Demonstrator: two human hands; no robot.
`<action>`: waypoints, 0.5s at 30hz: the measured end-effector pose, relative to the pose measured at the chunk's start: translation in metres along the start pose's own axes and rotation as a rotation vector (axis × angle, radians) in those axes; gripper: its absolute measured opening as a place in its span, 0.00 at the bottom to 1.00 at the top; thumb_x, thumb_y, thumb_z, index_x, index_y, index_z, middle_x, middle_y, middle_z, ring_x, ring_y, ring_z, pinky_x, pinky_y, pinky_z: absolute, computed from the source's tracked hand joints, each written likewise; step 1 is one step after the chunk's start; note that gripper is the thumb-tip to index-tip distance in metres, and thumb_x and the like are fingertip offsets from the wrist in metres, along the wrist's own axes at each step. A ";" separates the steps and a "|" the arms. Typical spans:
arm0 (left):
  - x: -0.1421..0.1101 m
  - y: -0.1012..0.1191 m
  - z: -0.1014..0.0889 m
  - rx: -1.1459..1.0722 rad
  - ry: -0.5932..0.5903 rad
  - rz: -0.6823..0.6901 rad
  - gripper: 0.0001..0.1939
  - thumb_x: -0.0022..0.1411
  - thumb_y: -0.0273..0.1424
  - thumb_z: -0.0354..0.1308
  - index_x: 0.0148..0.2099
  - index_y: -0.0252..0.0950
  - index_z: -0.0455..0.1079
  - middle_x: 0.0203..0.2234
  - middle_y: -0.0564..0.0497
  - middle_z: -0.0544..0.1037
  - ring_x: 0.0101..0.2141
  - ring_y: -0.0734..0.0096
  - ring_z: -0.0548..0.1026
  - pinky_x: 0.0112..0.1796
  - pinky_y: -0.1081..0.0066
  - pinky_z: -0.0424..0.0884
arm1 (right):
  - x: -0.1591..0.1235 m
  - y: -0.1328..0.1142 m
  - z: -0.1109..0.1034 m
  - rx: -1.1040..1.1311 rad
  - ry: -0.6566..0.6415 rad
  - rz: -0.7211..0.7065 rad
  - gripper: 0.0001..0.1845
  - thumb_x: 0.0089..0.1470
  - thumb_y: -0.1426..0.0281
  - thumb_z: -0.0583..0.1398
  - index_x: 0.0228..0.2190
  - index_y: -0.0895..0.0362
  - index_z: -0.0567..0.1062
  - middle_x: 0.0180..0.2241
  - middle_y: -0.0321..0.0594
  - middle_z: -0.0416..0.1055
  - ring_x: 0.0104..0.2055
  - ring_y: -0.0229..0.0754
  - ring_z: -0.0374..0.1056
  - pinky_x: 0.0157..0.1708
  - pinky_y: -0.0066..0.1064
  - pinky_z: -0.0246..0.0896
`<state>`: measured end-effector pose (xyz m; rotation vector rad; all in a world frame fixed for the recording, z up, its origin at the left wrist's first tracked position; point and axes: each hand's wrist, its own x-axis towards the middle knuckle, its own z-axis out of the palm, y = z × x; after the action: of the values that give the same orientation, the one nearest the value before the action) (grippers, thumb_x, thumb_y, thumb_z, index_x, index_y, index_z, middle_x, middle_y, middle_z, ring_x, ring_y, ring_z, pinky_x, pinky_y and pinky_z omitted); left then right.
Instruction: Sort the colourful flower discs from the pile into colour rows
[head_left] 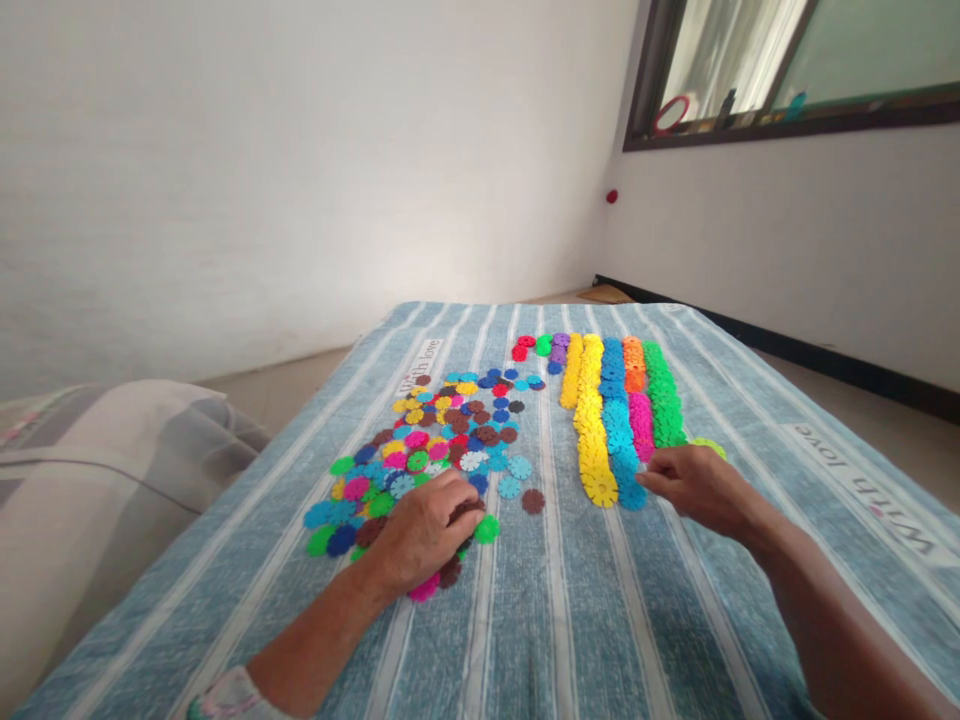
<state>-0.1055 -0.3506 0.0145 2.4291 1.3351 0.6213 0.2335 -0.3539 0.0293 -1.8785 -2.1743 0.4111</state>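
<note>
A mixed heap of notched plastic interlocking discs in many colours lies loose on the cloth at left and centre. Over its near edge is my left hand, its fingers curled and closed around brown interlocking discs that show between thumb and forefinger. To the right, discs overlap in long rows sorted by colour: a yellow row, a blue row, an orange and magenta row and a green row. My right hand is pinched closed beside the near end of the blue row; whatever its fingertips hold is hidden.
A blue striped cloth covers the table. Short red, green and purple groups lie at the far end. A lime disc sits beyond my right hand. Draped fabric stands at left; walls and a window are behind.
</note>
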 end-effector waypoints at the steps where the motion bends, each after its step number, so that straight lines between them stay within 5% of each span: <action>1: 0.000 0.000 0.000 0.005 -0.003 -0.001 0.05 0.58 0.27 0.54 0.30 0.35 0.70 0.28 0.52 0.72 0.31 0.73 0.71 0.33 0.75 0.65 | -0.001 -0.005 0.000 0.062 -0.025 -0.009 0.17 0.56 0.67 0.56 0.17 0.55 0.65 0.15 0.31 0.61 0.19 0.36 0.59 0.20 0.28 0.44; 6: -0.001 0.002 0.000 0.032 -0.014 -0.011 0.05 0.59 0.26 0.55 0.30 0.35 0.70 0.28 0.52 0.72 0.31 0.73 0.71 0.34 0.74 0.66 | -0.007 -0.038 0.016 0.362 -0.113 -0.173 0.15 0.55 0.67 0.57 0.18 0.56 0.66 0.16 0.29 0.59 0.19 0.34 0.58 0.20 0.27 0.46; 15: -0.003 0.008 -0.001 0.011 -0.012 -0.020 0.06 0.59 0.26 0.54 0.30 0.35 0.70 0.27 0.52 0.72 0.31 0.72 0.71 0.33 0.73 0.66 | -0.013 -0.071 0.061 0.124 -0.089 -0.277 0.11 0.58 0.69 0.57 0.24 0.57 0.74 0.22 0.36 0.71 0.26 0.39 0.68 0.25 0.28 0.48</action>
<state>-0.1023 -0.3573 0.0184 2.4210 1.3603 0.5953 0.1477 -0.3798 -0.0014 -1.4947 -2.3633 0.5667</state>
